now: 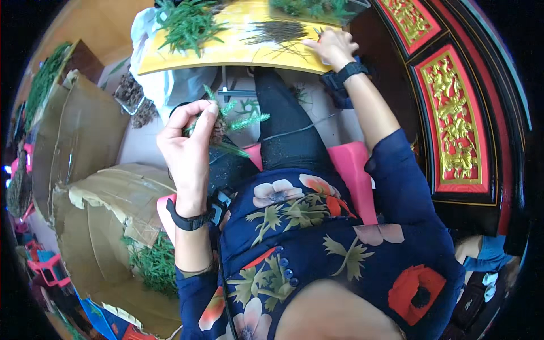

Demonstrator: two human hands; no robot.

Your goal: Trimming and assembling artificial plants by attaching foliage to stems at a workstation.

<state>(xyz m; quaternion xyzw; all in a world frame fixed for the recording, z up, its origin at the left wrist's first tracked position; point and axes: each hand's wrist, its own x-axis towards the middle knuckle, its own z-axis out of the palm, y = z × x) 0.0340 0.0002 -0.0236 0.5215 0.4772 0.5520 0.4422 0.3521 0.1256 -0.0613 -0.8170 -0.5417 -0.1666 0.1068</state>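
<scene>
My left hand [190, 133] is closed, pinching a green plant sprig [241, 120] by its brown, fibrous base above my lap. Its feathery leaves stick out to the right and below my fingers. My right hand [334, 48] is over the right end of the yellow tabletop [226, 62]. A small tool with a dark tip and red part [319, 35] shows between its thumb and fingers; its kind is unclear. The thumb reaches toward loose thin dark stems or wires [283, 52]. A denser bundle of dark stems [275, 32] lies just beyond.
Green sprigs [190, 25] are heaped on the table's left, with more greenery [311, 7] at the back. A torn cardboard box [90, 226] holds greenery at my left. Brown fibrous clumps [133, 93] lie on the floor. A carved red-and-gold panel [453, 116] stands at right.
</scene>
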